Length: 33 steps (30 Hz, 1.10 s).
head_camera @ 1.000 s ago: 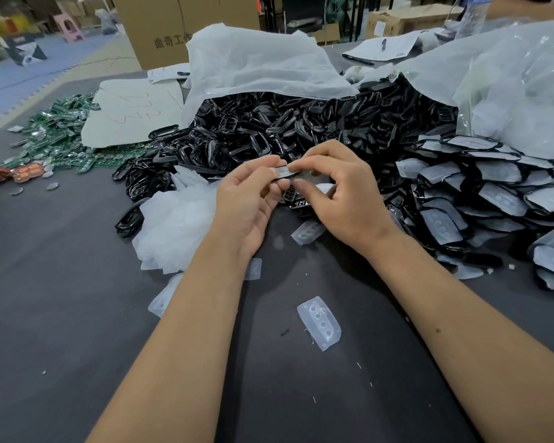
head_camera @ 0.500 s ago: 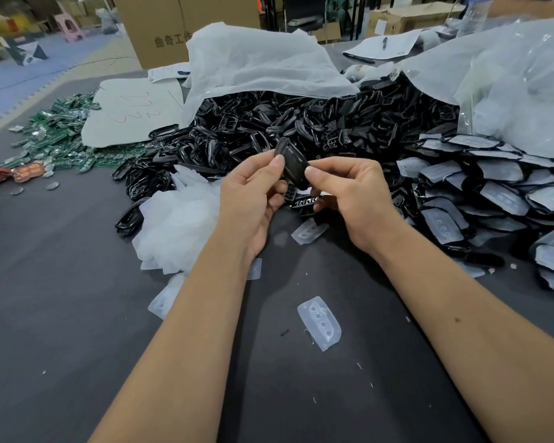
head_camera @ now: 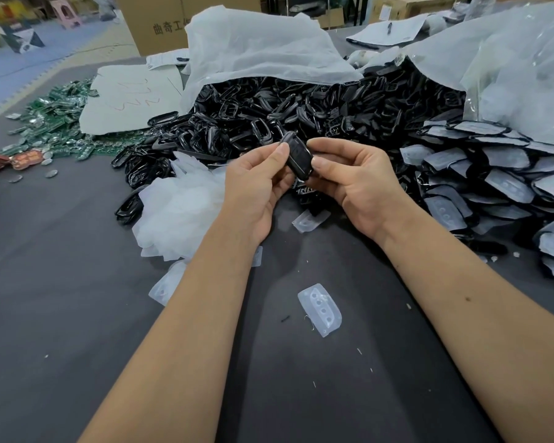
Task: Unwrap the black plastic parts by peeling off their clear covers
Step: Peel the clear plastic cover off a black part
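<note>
A black plastic part (head_camera: 298, 157) is held upright above the dark table (head_camera: 61, 298), tilted a little. My left hand (head_camera: 256, 190) pinches its left edge with thumb and fingers. My right hand (head_camera: 355, 180) pinches its right edge. A peeled clear cover (head_camera: 320, 309) lies on the table between my forearms, and another clear cover (head_camera: 309, 219) lies just below my hands. A heap of white peeled covers (head_camera: 179, 206) sits left of my left hand. Still-wrapped black parts (head_camera: 493, 177) are stacked at the right.
A big pile of bare black parts (head_camera: 301, 113) spills from white bags (head_camera: 259, 49) behind my hands. Green circuit boards (head_camera: 55, 123) lie at the far left beside a white sheet (head_camera: 128, 100). A cardboard box (head_camera: 160, 24) stands at the back. A clear bag (head_camera: 525, 68) bulges at the right.
Both hands lifted the part off the pile edge and turned it from flat to upright. They now hold it slightly higher and further apart than half a second ago.
</note>
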Available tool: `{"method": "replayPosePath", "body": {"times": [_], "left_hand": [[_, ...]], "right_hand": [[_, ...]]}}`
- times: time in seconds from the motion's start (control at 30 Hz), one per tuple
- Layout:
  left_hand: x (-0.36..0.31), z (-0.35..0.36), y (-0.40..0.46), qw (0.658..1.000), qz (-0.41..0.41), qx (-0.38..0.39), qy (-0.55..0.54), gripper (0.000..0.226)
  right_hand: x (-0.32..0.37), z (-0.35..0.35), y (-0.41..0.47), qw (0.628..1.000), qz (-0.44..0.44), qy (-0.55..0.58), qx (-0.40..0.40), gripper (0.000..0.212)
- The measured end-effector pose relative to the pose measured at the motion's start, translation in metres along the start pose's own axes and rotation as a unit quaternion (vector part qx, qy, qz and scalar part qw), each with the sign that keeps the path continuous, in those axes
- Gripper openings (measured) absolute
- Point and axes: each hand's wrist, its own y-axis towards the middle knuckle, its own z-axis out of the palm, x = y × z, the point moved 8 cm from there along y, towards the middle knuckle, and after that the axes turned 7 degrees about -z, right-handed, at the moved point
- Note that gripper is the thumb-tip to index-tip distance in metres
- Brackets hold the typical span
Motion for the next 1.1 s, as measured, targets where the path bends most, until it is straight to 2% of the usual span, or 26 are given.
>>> {"method": "replayPosePath", "body": {"times": [0.2, 0.4, 0.77, 0.97, 1.1], "left_hand": [[0.0, -0.001, -0.001, 0.999, -0.01, -0.004, -0.044, 0.01], [-0.002, -0.002, -0.004, 0.996, 0.011, -0.023, -0.088, 0.013], [-0.01, 0.005, -0.01, 0.997, 0.052, 0.021, -0.051, 0.014], [-0.009, 0.0, -0.008, 0.998, 0.058, -0.003, -0.033, 0.011], [-0.007, 0.003, -0.008, 0.998, 0.067, 0.006, -0.005, 0.011]], "right_hand": [[0.001, -0.001, 0.0, 1.0, -0.007, 0.005, -0.005, 0.021], [-0.002, 0.004, 0.002, 1.0, 0.007, -0.012, 0.012, 0.011], [-0.005, 0.001, 0.003, 1.0, 0.018, 0.006, 0.019, 0.014], [0.001, 0.005, 0.001, 0.998, -0.027, -0.047, 0.033, 0.022], [0.004, 0.008, 0.0, 0.999, -0.036, -0.021, 0.035, 0.026]]}}
